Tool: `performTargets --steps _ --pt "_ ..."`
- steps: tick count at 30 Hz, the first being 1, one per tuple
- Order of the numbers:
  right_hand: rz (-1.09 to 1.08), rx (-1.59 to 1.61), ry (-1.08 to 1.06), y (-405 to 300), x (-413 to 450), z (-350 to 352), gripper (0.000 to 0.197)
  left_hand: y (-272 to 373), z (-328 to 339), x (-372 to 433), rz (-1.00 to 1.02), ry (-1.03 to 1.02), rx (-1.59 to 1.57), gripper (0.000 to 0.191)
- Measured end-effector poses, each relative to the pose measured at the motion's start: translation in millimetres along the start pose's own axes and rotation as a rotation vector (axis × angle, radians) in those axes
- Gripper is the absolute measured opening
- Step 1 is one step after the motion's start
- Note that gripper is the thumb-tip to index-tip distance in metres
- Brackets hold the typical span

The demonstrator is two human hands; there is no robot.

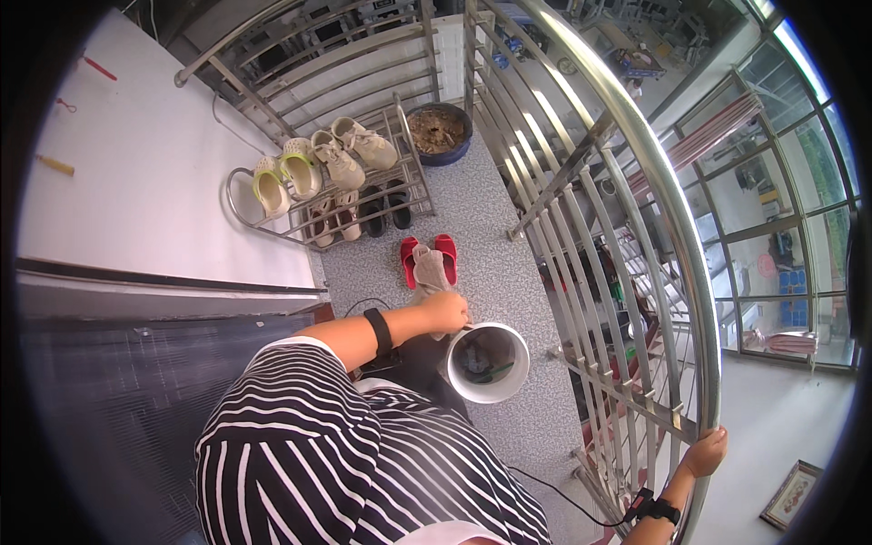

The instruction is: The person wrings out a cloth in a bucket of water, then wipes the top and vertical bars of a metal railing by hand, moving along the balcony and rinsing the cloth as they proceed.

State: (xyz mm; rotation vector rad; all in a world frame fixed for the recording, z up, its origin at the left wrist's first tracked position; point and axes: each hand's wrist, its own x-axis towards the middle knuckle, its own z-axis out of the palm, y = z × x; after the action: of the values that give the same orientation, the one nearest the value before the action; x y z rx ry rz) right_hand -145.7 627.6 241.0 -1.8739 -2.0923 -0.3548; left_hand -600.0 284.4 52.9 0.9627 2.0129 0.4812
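Observation:
My left hand (444, 313) is closed on the edge of a white bucket (523, 354) and a beige sneaker or cloth-like shoe hangs beside it; exactly how each is held is partly hidden. Dark items and a green thing lie inside the bucket. Beyond the hand, a pair of red slippers (446, 249) stands on the speckled floor, partly behind the beige item (430, 269). At the lower right, my right hand (707, 452) grips the metal handrail (708, 381).
A metal shoe rack (417, 178) holds clogs, beige sneakers (368, 144) and dark shoes. Beside it stands a dark blue basin (446, 159) of soil. Metal railing runs along the right, above a lower level. A black cable (555, 487) runs to the right wrist.

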Motion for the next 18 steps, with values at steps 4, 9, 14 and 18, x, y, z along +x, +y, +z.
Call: performTargets --steps 4,9,14,18 --pt "0.016 0.075 -0.098 -16 2 -12 0.035 -12 -39 -74 -0.080 0.213 -0.027 0.019" --pt "-0.104 0.003 -0.077 -4 11 0 0.032 -15 -55 -146 0.117 0.336 0.112 0.020" --pt "-0.362 0.303 0.291 -59 -19 -21 0.019 12 -81 -183 0.280 0.347 0.167 0.020" --pt "-0.520 1.012 -0.412 -169 -119 -50 0.018 40 -99 -188 0.446 0.216 0.159 0.021"
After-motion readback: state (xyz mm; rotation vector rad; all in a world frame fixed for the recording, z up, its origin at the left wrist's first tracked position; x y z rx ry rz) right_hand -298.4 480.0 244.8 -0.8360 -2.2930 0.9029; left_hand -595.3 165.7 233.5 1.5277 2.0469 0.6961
